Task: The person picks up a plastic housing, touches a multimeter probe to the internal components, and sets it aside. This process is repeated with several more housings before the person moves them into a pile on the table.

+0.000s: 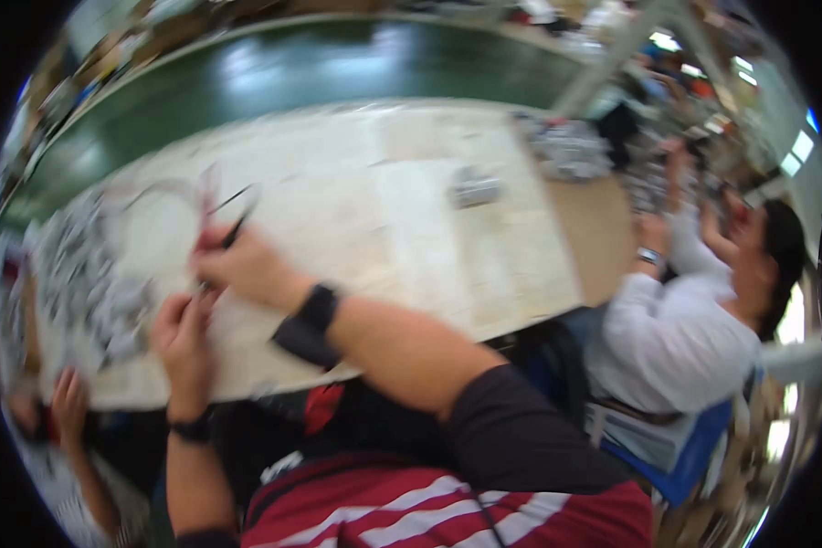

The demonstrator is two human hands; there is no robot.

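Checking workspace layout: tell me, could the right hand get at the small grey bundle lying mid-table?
Probably yes: the right hand has bare tabletop between it and the grey bundle, though it already grips a dark tool.

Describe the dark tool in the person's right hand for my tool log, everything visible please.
The tool is thin and dark, like small pliers or scissors; motion blur hides which. Two slim arms fan up and right from the right hand, which grips its lower end above the pale worktable. The left hand sits just below.

Pale cream tabletop (411,237), green floor (338,68), red-and-white striped shirt (411,511), black wristband (318,309), grey parts heap (91,283).
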